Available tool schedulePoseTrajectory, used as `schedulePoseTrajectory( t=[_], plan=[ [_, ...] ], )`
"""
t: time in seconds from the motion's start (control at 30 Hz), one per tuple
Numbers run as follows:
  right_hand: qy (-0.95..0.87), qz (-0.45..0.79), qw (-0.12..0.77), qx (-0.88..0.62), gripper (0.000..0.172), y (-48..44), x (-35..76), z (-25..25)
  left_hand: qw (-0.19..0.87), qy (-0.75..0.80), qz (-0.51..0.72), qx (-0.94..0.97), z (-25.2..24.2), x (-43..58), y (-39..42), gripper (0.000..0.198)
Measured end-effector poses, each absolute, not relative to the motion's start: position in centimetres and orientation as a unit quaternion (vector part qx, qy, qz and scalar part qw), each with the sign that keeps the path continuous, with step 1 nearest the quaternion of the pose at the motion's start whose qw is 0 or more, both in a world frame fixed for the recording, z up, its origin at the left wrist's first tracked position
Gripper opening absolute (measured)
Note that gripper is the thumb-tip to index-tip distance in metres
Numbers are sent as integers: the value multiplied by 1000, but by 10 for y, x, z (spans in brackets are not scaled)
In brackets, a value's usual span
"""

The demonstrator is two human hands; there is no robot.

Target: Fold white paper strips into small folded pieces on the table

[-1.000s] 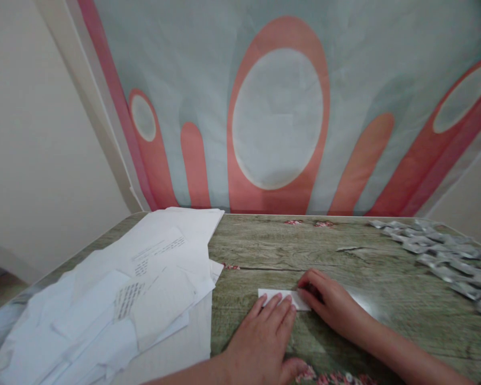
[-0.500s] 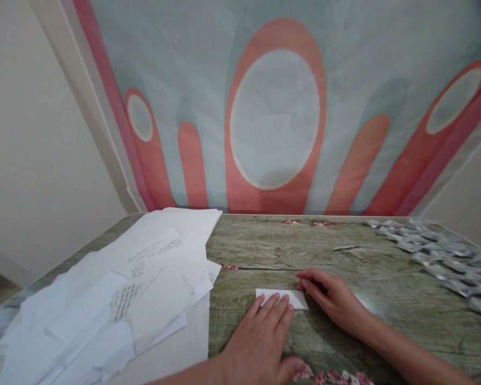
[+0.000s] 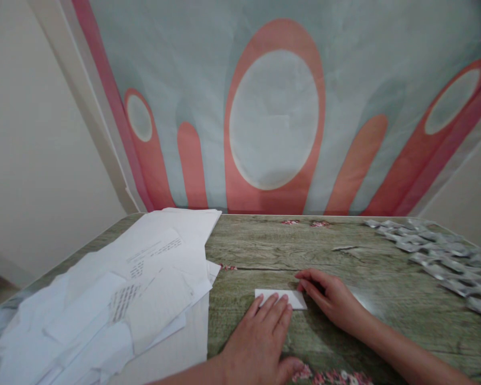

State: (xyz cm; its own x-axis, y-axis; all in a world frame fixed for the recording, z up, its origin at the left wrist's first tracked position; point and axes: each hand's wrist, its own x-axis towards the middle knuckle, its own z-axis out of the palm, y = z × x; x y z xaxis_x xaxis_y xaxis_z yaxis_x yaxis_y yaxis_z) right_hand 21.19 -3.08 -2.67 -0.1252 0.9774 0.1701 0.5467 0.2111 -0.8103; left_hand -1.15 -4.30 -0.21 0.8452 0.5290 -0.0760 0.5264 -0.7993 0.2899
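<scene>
A small folded strip of white paper [image 3: 300,300] lies flat on the wood-patterned tabletop in front of me. My left hand [image 3: 260,334] rests on it, fingers stretched out and pressing its near side, thumb pointing right. Those fingers hide part of the strip. At the strip's upper right edge is my right hand [image 3: 324,297], its fingers loosely curled and the thumb close to the index finger with a narrow gap. Nothing shows between them. Whether its fingertips touch the paper I cannot tell.
A wide heap of white sheets [image 3: 172,299], some printed, covers the table's left side. Along the right edge lies a row of twisted grey-white folded strips [image 3: 444,262]. Behind the table [image 3: 264,240] hangs a red and grey-green patterned backdrop [image 3: 200,53].
Both hands and the strip of paper keep the same positions on the table. The whole view has shifted very slightly.
</scene>
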Motion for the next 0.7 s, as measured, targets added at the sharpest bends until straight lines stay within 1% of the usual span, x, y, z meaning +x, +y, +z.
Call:
schedulePoseTrajectory(
  t=[0.7],
  plan=[
    [-692,284,365,-554,20,-31,211,-28,134,278,6,951,-4,-11,-44,69]
  ],
)
